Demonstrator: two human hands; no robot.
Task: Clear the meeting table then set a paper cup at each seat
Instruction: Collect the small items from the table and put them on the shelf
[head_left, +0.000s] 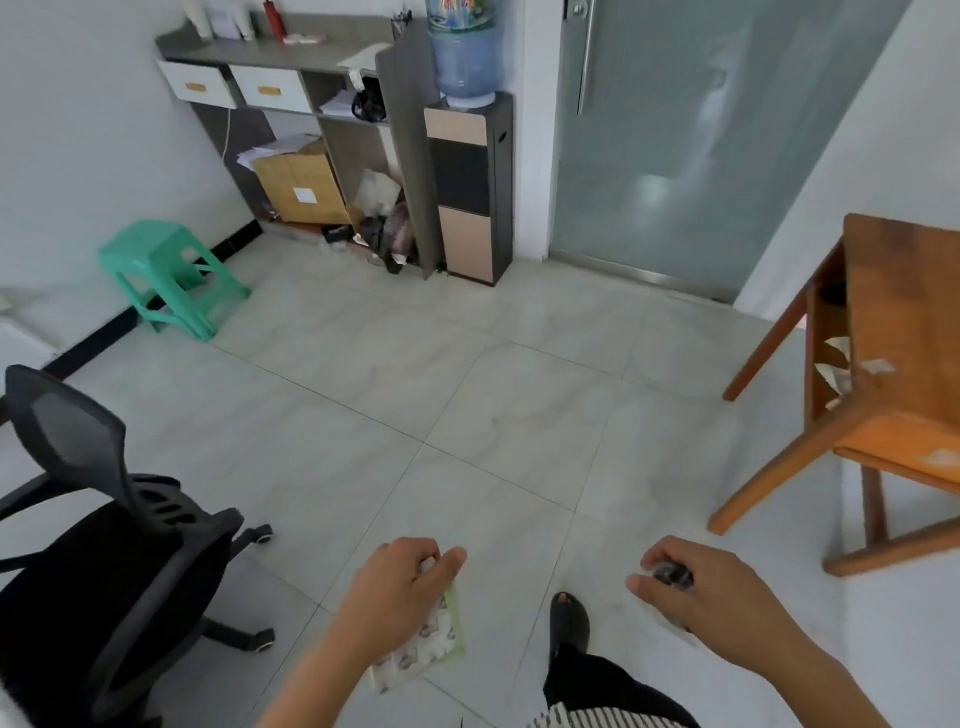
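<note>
My left hand (397, 587) is closed on a soft tissue pack (426, 642) with a green-and-white print, which hangs below my fingers. My right hand (701, 587) is curled around a small dark object (672, 576); something thin and clear hangs under the hand, and I cannot tell what it is. Both hands are held low over the tiled floor (467, 405). No meeting table and no paper cups are in view.
A black office chair (104, 545) stands at the lower left and a green plastic stool (171, 275) by the left wall. A grey shelf unit (322, 130) and water dispenser (470, 171) are ahead, a frosted glass door (675, 145) beside them. A wooden chair (883, 395) stands right.
</note>
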